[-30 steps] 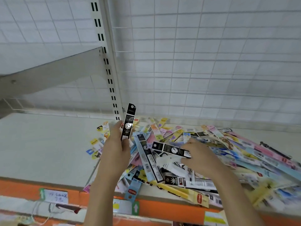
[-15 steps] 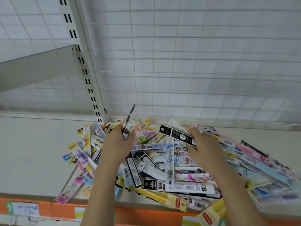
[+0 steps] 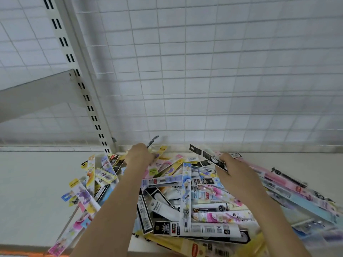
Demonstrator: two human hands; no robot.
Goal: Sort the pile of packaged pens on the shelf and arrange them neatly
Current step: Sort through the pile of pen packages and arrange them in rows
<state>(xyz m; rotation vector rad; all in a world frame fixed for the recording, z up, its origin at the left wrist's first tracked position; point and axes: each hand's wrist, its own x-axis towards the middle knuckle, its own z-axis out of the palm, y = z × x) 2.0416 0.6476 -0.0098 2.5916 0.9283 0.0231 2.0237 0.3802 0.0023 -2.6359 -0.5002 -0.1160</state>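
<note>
Left hand [image 3: 139, 154] pinches a black pack [image 3: 152, 141]; right hand [image 3: 234, 170] grips another [image 3: 207, 156]. Both are above the pile [image 3: 185, 197] on the shelf [image 3: 37, 182]. Risk: near packs overhang the edge and could slide off.

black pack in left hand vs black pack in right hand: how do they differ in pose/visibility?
The left hand's black pack shows edge-on as a thin sliver poking up past the left hand; the right hand's black pack shows its broad printed face.
The left one stands steeply toward the wire grid; the right one slants low across the pile, running up-left from the right hand.
Both are black, long, narrow and gripped.
</note>
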